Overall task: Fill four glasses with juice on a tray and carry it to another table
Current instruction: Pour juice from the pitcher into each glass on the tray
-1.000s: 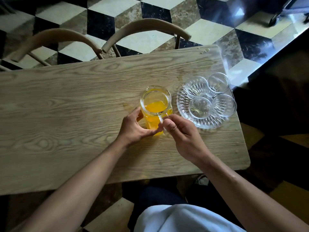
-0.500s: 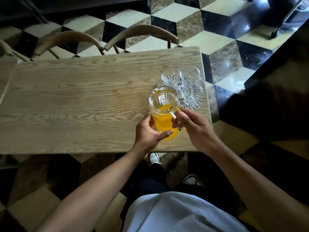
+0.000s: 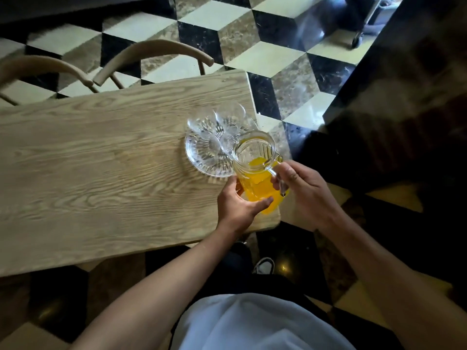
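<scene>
We see a glass pitcher [image 3: 255,168] of orange juice right of centre in the frame, held over the near right corner of the wooden counter [image 3: 101,173]. Our right hand [image 3: 303,195] has its fingers [image 3: 279,181] closed around the pitcher's clear handle, and our left hand [image 3: 240,205] cups the lower body of the pitcher, thumb on one side and fingers [image 3: 264,202] wrapped under the yellow part. The pitcher leans with its open mouth toward the top of the frame, and the juice fills only its lower portion.

Just above and to the left of the pitcher, a clear cut-glass tray [image 3: 202,157] rests on the counter near its right edge. Empty glasses [image 3: 202,121] stand on the tray; the pitcher's rim overlaps the tray's right part in our view, so we cannot count all of them. They look blurred, and we see no juice in them.

At the upper left of the frame, two curved wooden chair backs [image 3: 151,50] stand behind the counter. The floor [image 3: 265,59] beyond is tiled in black, white and brown. At the bottom centre we see a light shirt [image 3: 252,324] and, above it, a shoe [image 3: 264,265] on the dark floor.
</scene>
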`<action>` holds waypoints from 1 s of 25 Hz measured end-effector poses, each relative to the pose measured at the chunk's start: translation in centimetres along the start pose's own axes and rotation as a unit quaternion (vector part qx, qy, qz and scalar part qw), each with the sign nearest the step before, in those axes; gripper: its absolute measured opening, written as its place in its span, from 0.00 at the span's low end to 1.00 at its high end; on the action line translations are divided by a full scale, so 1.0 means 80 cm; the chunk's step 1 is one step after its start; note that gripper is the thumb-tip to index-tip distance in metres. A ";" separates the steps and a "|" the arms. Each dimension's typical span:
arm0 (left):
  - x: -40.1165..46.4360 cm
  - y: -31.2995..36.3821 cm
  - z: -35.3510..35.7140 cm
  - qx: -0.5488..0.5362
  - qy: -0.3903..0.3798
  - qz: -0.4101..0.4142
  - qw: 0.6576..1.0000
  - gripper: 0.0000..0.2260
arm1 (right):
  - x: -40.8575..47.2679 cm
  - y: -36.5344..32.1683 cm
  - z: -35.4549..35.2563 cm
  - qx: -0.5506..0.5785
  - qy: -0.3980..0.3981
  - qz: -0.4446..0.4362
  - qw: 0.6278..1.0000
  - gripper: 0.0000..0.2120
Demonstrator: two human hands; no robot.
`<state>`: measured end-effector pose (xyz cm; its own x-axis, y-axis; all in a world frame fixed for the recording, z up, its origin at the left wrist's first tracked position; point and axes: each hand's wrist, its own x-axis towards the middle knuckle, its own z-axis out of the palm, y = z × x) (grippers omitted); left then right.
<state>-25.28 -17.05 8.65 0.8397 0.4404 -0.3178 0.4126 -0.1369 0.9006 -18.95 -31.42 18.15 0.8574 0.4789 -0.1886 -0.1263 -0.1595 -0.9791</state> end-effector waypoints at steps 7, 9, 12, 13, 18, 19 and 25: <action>0.032 0.006 0.065 -0.052 -0.040 -0.044 0.997 0.31 | 0.032 0.003 -0.031 -0.025 0.075 0.017 0.997 0.21; 0.038 0.008 0.077 -0.066 -0.054 -0.053 0.995 0.32 | 0.041 0.001 -0.038 -0.026 0.081 0.026 0.996 0.19; 0.042 0.005 0.092 -0.092 -0.062 -0.082 0.990 0.33 | 0.051 0.001 -0.046 -0.038 0.074 0.043 0.996 0.17; 0.044 0.003 0.097 -0.099 -0.059 -0.093 0.989 0.34 | 0.056 0.002 -0.049 -0.040 0.072 0.047 0.995 0.17; 0.058 -0.006 0.119 -0.130 -0.028 -0.138 0.982 0.35 | 0.087 0.008 -0.061 -0.054 0.030 0.070 0.996 0.16; 0.059 -0.007 0.122 -0.135 -0.022 -0.143 0.980 0.35 | 0.093 0.009 -0.062 -0.059 0.019 0.072 0.995 0.15; 0.065 -0.008 0.129 -0.198 -0.012 -0.179 0.964 0.35 | 0.127 0.017 -0.070 -0.082 -0.025 0.096 0.992 0.17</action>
<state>-17.51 -23.85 3.39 0.6785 0.3755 -0.6314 0.5146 0.3704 0.7733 -7.61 -31.58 15.30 0.7989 0.4682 -0.3776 -0.1978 -0.3883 -0.9001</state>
